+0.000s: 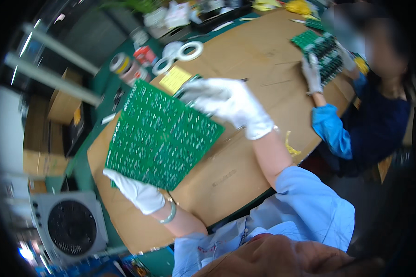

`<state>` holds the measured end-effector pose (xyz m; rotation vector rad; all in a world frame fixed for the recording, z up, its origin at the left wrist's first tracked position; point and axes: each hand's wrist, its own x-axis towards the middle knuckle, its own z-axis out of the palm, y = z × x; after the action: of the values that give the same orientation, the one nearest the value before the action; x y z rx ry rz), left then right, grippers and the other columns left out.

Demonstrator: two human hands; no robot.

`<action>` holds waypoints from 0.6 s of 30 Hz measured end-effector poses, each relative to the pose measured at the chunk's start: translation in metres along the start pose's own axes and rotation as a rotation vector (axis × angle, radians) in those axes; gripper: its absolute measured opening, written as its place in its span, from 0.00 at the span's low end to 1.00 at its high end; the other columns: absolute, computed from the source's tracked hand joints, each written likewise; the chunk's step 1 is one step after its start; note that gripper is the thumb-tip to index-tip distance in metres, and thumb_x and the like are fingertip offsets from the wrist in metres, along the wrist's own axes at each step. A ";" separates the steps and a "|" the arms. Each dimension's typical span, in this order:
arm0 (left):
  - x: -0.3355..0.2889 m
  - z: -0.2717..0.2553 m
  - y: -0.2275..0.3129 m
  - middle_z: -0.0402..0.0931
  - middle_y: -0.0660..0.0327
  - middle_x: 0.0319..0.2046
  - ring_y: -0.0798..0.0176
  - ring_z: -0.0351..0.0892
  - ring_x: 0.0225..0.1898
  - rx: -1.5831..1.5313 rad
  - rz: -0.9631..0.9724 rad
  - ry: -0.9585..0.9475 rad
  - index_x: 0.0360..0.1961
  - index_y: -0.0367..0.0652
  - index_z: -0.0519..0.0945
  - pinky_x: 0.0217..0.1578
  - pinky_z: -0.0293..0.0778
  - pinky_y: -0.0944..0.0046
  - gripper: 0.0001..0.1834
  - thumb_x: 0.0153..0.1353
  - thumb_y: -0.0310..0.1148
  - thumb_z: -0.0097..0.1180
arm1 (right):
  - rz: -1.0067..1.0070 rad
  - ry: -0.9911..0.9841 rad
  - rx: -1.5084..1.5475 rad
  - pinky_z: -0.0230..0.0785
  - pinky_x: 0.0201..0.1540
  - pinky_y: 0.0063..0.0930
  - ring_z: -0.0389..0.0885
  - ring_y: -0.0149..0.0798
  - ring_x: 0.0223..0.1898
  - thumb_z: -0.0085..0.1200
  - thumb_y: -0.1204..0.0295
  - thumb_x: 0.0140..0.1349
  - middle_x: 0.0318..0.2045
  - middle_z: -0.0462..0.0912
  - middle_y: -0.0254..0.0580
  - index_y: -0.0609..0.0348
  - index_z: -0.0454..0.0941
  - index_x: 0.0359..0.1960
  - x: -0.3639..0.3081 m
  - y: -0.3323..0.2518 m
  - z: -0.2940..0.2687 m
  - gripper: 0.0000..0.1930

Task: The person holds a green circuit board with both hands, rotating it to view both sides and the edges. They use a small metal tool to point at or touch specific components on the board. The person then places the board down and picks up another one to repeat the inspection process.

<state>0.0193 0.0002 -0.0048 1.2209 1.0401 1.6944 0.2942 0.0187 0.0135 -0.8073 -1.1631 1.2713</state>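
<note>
Tabletop (107, 83), green at its margins and largely overlaid by a brown sheet (231, 177), spans the scene from near left to far right. A co-worker (374, 111) in dark clothing with blue sleeves sits at the right side. Green circuit board (164, 134), a broad panel with rows of small pale marks, is held tilted above the left part of the brown sheet (a further green edge shows behind its left side). Grey fan (71, 227), square-framed with a round dark grille, stands at the near left. Left hand (138, 191), in a white glove, is closed on the near left edge of the panel, its fingers partly hidden behind it. Right hand (229, 104), likewise gloved, is at the far right edge with fingers half bent; blur prevents telling whether it grips the panel or the dark item at its fingertips. Second board (326, 55), green with dark components, is between the co-worker's gloved hands at the far right. Yellow paper (175, 80) shows just beyond the panel, near the right hand. White ring (191, 58), like a tape roll, lies farther off. Yellow strip (290, 147), crumpled, lies on the right.
</note>
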 end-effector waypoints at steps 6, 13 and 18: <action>-0.005 -0.059 0.024 0.61 0.55 0.63 0.53 0.67 0.57 -0.395 0.138 0.367 0.63 0.42 0.64 0.61 0.60 0.47 0.31 0.72 0.53 0.22 | -0.150 0.371 -0.110 0.42 0.15 0.11 0.53 0.14 0.12 0.48 0.69 0.63 0.33 0.85 0.42 0.68 0.77 0.48 0.007 -0.011 0.007 0.16; -0.012 -0.074 0.044 0.65 0.56 0.60 0.57 0.69 0.54 0.126 0.412 1.096 0.60 0.39 0.66 0.59 0.61 0.55 0.29 0.71 0.50 0.28 | -0.128 0.337 -0.074 0.44 0.15 0.10 0.56 0.14 0.12 0.50 0.70 0.64 0.31 0.85 0.43 0.65 0.79 0.46 0.011 -0.007 0.016 0.14; -0.007 -0.076 0.053 0.68 0.59 0.58 0.59 0.70 0.52 -0.064 0.398 1.138 0.58 0.39 0.68 0.57 0.62 0.60 0.28 0.71 0.49 0.30 | -0.117 0.318 -0.095 0.44 0.15 0.10 0.56 0.15 0.12 0.51 0.70 0.63 0.31 0.84 0.44 0.65 0.79 0.46 0.013 -0.006 0.019 0.14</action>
<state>-0.0598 -0.0379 0.0266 0.3268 1.3812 2.8161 0.2768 0.0275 0.0267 -0.9590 -1.0023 0.9560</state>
